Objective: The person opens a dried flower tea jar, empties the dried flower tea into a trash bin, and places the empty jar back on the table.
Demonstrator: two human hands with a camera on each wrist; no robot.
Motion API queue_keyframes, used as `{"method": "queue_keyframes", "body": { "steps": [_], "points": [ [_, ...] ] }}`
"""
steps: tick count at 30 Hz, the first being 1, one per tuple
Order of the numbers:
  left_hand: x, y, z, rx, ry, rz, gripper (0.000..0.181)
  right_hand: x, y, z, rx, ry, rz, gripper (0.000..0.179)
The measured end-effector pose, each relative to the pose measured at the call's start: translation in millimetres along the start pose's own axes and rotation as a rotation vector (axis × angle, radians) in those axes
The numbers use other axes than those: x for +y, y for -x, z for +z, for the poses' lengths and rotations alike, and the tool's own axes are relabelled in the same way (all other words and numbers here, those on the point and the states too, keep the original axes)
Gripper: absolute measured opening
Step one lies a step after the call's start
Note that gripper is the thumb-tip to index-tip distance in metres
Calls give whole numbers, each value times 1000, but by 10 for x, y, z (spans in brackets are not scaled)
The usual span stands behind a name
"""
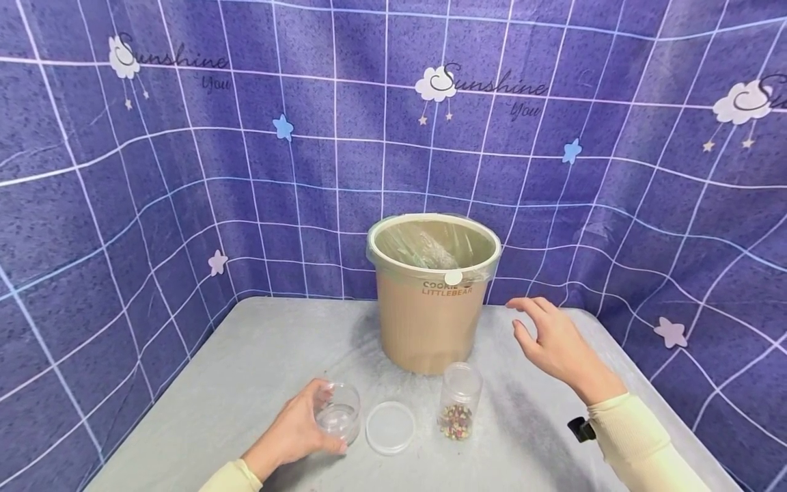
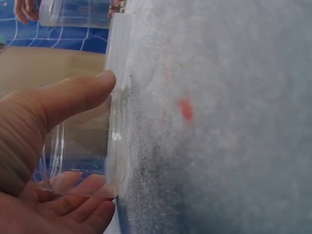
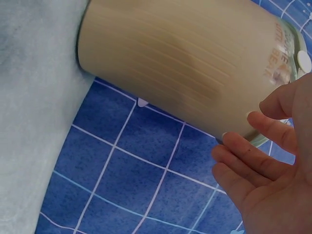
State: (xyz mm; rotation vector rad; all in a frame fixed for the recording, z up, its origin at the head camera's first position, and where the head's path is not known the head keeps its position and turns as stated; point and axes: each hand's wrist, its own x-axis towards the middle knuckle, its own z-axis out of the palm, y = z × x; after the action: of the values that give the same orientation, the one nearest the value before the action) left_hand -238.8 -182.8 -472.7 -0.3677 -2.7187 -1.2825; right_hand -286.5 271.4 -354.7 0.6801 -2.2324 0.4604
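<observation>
My left hand (image 1: 299,425) holds a clear plastic jar (image 1: 342,415) upright at the table, thumb on one side and fingers round the other. In the left wrist view, the jar's (image 2: 80,146) see-through wall shows between thumb and fingers, and I see nothing inside it. Just right of it, a round translucent lid (image 1: 391,428) lies flat. Farther right stands a second clear jar (image 1: 461,393), its lower part filled with small mixed red, yellow and brown bits. My right hand (image 1: 556,345) hovers beside the bin with nothing in it, fingers loosely bent.
A tan bin (image 1: 427,324), lined with a clear bag (image 1: 406,242), stands toward the back of the grey table (image 1: 295,342). Behind and beside the table hangs a blue-purple gridded cloth (image 1: 344,157). A black device (image 1: 581,429) sits at my right wrist.
</observation>
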Motion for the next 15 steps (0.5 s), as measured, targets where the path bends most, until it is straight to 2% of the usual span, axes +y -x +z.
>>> {"method": "queue_keyframes", "body": {
  "steps": [8,15],
  "points": [
    [46,33,40,10,-76,-20,104,14,32,2,-4,-1,6,29],
    [42,24,54,3,-101,-36,111,37,60,-1,-2,1,14,29]
  ]
}}
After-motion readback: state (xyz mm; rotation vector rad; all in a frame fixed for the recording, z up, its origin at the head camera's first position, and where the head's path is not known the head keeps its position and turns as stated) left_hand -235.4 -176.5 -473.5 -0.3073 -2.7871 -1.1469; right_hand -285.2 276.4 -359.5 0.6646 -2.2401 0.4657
